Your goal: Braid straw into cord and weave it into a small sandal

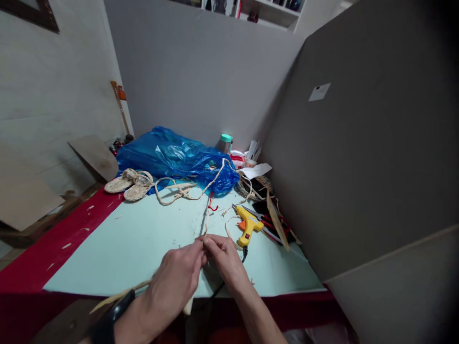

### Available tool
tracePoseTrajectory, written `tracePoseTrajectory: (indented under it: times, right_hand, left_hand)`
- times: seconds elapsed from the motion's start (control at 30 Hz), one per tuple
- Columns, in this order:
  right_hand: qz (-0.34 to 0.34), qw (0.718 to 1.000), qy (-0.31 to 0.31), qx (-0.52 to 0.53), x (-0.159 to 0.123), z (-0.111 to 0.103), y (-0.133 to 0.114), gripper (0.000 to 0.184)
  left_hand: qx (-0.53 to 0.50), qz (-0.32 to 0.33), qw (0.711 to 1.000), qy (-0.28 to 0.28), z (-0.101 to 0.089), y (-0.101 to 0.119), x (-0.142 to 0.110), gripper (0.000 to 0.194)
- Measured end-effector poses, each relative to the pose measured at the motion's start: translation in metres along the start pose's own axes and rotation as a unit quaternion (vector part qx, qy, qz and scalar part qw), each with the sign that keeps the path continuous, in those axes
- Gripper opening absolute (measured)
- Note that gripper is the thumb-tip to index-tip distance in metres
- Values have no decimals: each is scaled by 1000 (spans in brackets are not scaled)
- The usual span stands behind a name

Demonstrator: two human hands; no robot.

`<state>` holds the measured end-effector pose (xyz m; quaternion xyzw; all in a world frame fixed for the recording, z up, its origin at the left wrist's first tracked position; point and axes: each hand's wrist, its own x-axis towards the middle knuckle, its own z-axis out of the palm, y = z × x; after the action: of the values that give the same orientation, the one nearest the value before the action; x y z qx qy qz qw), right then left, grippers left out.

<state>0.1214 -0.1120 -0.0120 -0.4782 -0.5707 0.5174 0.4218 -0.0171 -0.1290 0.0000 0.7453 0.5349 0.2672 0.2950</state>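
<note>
My left hand [177,270] and my right hand [225,258] meet near the middle of the table, fingers pinched together on a thin straw cord [207,222]. The cord runs away from me to a red string [213,208] tied by the blue plastic bag [161,153]. A pale dry strip [120,296] sticks out to the left from under my left hand, past the table's front edge. Just right of my hands lies a yellow glue gun [249,229]. My fingers hide the part of the cord between them.
A pair of woven straw sandals [138,188] sits at the left. A long braided rope [215,181] loops in front of the bag. Scissors [265,220] and a dry husk strip [277,220] lie at the right. A bottle with a green lid [225,143] stands behind, near grey partitions [215,71].
</note>
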Motion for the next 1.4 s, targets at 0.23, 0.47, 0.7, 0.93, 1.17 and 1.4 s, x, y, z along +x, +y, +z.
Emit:
tracePoseTrajectory:
  times: [0.23,0.47,0.7,0.93,1.17,1.4]
  right_hand:
    - [43,991,-6,126,-4,-5,7,43]
    - [31,990,-27,132,-8,-10,5,32]
    - [-15,999,-38,8,-9,-19,0,24]
    - [-55,986,24,-155,-17,-16,0,12]
    - [-54,962,26,-267,-32,-14,-15,15]
    - [-26,927,33,-373,-39,-55,-35,26]
  left_hand:
    - [7,39,998,-43,-3,8,-15,25]
    - [-347,-76,931,-80,-23,-7,34,26]
    - [-450,-115,858,-219,3,-11,48,36]
    - [-460,-148,855,-187,-1,-8,45,46]
    - [-456,-166,861,-153,6,-7,44,43]
    - [-471,-168,854,-144,6,-9,45,36]
